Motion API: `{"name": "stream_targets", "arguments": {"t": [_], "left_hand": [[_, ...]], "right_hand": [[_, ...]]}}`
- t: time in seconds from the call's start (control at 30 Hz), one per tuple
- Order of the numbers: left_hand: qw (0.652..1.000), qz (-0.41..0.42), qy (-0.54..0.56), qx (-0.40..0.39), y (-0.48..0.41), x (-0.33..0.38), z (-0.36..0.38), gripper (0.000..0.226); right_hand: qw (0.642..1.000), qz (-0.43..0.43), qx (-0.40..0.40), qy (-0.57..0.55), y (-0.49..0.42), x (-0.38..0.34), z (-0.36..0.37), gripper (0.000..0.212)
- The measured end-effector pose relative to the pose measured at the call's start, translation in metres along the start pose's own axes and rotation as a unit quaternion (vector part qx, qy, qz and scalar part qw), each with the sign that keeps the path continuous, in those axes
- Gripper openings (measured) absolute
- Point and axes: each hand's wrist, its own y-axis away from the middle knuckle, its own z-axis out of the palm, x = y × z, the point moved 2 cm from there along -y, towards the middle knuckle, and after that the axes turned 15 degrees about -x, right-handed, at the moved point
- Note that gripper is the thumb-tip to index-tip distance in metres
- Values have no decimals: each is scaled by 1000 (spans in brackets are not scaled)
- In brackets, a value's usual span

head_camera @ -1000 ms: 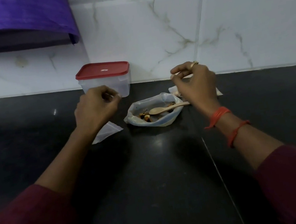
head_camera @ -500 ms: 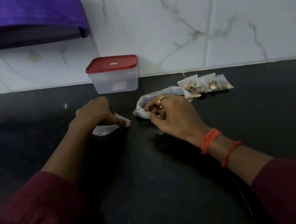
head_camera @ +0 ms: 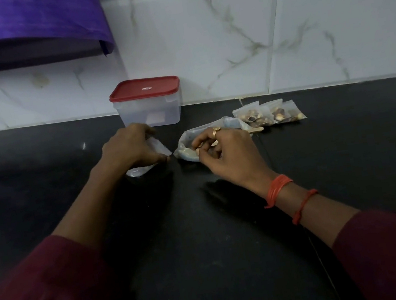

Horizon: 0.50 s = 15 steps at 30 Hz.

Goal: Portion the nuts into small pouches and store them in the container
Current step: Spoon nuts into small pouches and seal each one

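red-lidded clear container (head_camera: 150,105) closed, filled pouches (head_camera: 270,114) right, nut bag (head_camera: 191,145) open

The left hand (head_camera: 129,147) grips a pouch (head_camera: 159,148). Nut bag (head_camera: 186,149) just right of it, container (head_camera: 150,110) behind, filled pouches (head_camera: 268,114) farther right.

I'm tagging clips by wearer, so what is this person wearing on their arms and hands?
The left sleeve and right sleeve are dark maroon. The right wrist carries a thick orange thread band and, further up, a thinner red thread. The right hand wears a gold ring; the left hand shows no jewellery.
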Motion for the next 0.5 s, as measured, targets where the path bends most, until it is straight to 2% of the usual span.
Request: {"name": "stream_targets", "arguments": {"t": [0.13, 0.23, 0.37, 0.5], "left_hand": [[978, 154, 49, 129, 20, 24, -7, 85], [949, 270, 89, 137, 34, 46, -6, 84], [933, 325, 102, 117, 39, 64, 7, 88], [926, 347, 98, 116, 38, 68, 15, 90]], "right_hand": [[987, 61, 62, -133, -3, 6, -9, 13], [964, 100, 74, -237, -2, 9, -16, 10], [927, 133, 69, -344, -3, 11, -19, 14], [922, 137, 60, -358, -3, 12, -19, 14]]}}
